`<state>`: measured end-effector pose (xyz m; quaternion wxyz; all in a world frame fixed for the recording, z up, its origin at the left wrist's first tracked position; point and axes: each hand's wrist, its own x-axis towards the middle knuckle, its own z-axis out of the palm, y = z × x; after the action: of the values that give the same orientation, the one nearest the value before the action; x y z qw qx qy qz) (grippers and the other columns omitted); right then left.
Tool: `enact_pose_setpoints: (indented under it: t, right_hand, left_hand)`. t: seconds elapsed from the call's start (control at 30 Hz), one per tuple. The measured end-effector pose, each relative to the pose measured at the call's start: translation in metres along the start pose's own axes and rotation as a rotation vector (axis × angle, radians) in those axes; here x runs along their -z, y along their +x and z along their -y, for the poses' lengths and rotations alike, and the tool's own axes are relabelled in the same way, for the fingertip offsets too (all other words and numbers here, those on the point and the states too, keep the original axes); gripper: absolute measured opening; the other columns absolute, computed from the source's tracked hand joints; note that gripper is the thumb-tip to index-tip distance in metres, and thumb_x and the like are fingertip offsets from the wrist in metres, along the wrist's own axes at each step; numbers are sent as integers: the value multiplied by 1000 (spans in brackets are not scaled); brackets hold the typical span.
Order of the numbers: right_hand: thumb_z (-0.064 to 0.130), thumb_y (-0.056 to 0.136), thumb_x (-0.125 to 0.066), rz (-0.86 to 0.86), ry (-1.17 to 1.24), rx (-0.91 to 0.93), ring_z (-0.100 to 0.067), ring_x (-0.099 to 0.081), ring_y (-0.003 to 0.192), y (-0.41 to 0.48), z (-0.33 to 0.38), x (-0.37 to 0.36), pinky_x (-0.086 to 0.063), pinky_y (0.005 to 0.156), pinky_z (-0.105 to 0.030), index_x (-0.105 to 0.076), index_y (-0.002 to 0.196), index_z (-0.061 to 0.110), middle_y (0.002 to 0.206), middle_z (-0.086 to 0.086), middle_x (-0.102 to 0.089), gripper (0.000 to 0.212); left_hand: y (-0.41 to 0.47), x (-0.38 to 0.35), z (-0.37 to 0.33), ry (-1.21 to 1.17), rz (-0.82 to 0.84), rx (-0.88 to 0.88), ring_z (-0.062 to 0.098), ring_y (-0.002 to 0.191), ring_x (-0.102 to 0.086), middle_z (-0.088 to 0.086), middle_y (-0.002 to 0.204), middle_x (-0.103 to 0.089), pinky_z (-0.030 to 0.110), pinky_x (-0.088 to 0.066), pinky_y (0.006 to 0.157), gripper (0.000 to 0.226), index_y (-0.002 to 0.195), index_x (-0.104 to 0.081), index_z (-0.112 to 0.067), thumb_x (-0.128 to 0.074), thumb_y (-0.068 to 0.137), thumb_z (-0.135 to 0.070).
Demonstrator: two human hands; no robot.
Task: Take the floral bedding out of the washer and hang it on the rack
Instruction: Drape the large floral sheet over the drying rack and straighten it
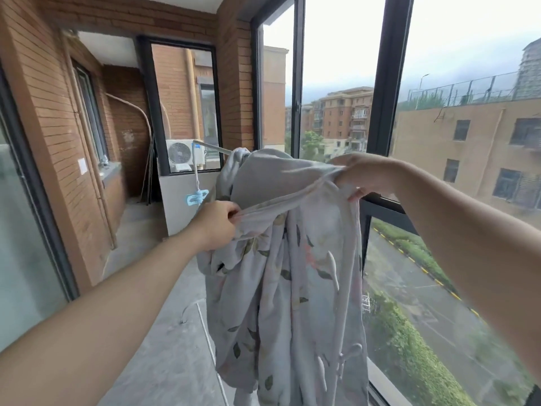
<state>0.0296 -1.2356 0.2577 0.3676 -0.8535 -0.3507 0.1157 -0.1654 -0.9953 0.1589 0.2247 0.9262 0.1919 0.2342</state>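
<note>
The floral bedding [289, 288], pale grey with leaf and flower prints, hangs in bunched folds in front of me. Its upper part is draped over a thin rack bar [212, 147] that runs back to the left. My left hand [215, 225] pinches the bedding's upper hem at the left side. My right hand [363, 174] grips the same hem higher up on the right, so the edge is stretched taut between both hands. The washer is out of sight.
A blue plastic clip hanger [196, 197] dangles from the bar on a white cord. Tall dark-framed windows [383, 92] stand close on the right. A brick wall [52, 118] lines the left. An air-conditioner unit [183, 153] sits behind glass at the far end.
</note>
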Motion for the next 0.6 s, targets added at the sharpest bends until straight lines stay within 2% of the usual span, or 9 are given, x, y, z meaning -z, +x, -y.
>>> enact_pose_setpoints:
  t: [0.03, 0.1, 0.17, 0.23, 0.33, 0.4, 0.47, 0.5, 0.6]
  right_hand:
    - [-12, 84, -62, 74, 26, 24, -25, -58, 120, 2, 5, 4, -63, 76, -38, -59, 136, 35, 135, 6, -52, 69]
    - [-24, 80, -51, 184, 94, 66, -27, -52, 127, 5, 14, 11, -62, 78, -39, -56, 139, 39, 138, 3, -47, 87]
    - [-24, 82, -46, 253, 178, 128, -25, -55, 126, 9, 21, 18, -61, 83, -41, -60, 136, 39, 137, 3, -54, 84]
    - [-14, 90, -47, 235, 201, 188, -20, -63, 118, 12, 31, 17, -61, 82, -41, -65, 131, 35, 130, 3, -64, 66]
    - [13, 100, -52, 100, -80, 277, -14, -69, 99, 18, 48, 5, -61, 61, -33, -71, 118, 33, 114, 5, -71, 33]
    - [29, 101, -52, 55, -304, 293, -21, -71, 90, 22, 60, -5, -62, 57, -34, -70, 120, 30, 109, 1, -70, 26]
    - [39, 102, -51, 60, -485, 266, -29, -72, 86, 28, 74, -13, -64, 61, -39, -64, 129, 22, 112, -7, -66, 35]
    - [40, 102, -52, 83, -576, 234, -31, -71, 86, 28, 82, -18, -64, 62, -39, -61, 133, 18, 114, -8, -62, 40]
    - [38, 101, -49, 97, -890, 156, -24, -63, 88, 33, 100, -35, -60, 83, -37, -61, 130, 11, 101, -5, -61, 41]
  left_hand:
    - [6, 4, -1, 3, 13, 2, 20, 89, -62, -4, 89, -68, 24, -43, 73, 21, 92, -71, -22, -59, 83, -7]
    - [20, 10, -3, -12, 32, 20, 14, 89, -63, -13, 87, -66, 21, -42, 77, 25, 97, -68, -26, -62, 86, -3]
    - [33, 15, -3, -41, -4, 69, 11, 86, -62, -20, 83, -63, 23, -45, 80, 35, 91, -66, -31, -57, 87, 3]
    - [45, 15, -1, -88, -73, 124, 13, 88, -66, -15, 84, -68, 30, -53, 85, 43, 80, -68, -35, -52, 86, 4]
    - [62, 8, 4, -198, -215, 283, 25, 91, -66, -2, 97, -70, 44, -61, 80, 42, 76, -68, -35, -41, 81, -4]
    - [75, 2, 12, -266, -336, 411, 34, 93, -66, 8, 105, -68, 49, -61, 77, 26, 75, -62, -29, -41, 74, -15]
    - [87, -3, 21, -251, -365, 474, 38, 90, -67, 14, 103, -69, 50, -60, 76, 19, 80, -61, -22, -44, 73, -24]
    - [86, -3, 18, -216, -340, 495, 38, 85, -68, 15, 99, -70, 49, -61, 72, 23, 84, -64, -18, -46, 75, -30]
    - [91, 1, 15, -133, -246, 551, 30, 62, -67, 13, 81, -68, 34, -57, 49, 34, 93, -66, -9, -52, 91, -40]
